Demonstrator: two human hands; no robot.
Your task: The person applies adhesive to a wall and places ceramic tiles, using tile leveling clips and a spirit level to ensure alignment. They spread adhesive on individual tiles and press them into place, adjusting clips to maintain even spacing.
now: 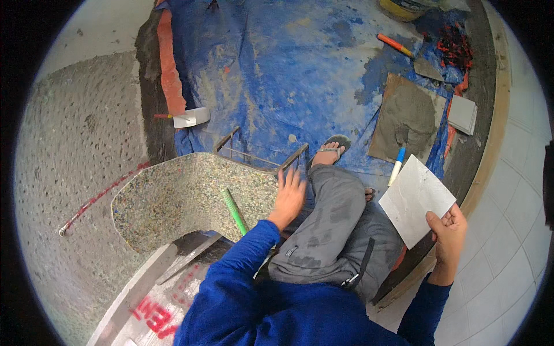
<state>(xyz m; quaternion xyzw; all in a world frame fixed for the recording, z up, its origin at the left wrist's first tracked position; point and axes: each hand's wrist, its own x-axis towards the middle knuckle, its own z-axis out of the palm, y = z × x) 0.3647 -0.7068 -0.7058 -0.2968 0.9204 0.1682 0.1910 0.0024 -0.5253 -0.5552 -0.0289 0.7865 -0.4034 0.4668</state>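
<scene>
Right fingers [436, 224] clasp white tile [416, 200], near side of mortar board [384, 119]; left fingers [290, 181] released, loosely spread by speckled seat [167, 190], left of board

A creased blue tarp [277, 75], smeared with grey, spreads out flat. On it lie a brown board [379, 135] coated in grey mortar [412, 106] and an orange-handled trowel [404, 51]; a sandalled foot [330, 153] rests near the board, and a yellow container [401, 8] stands at the far end.
</scene>
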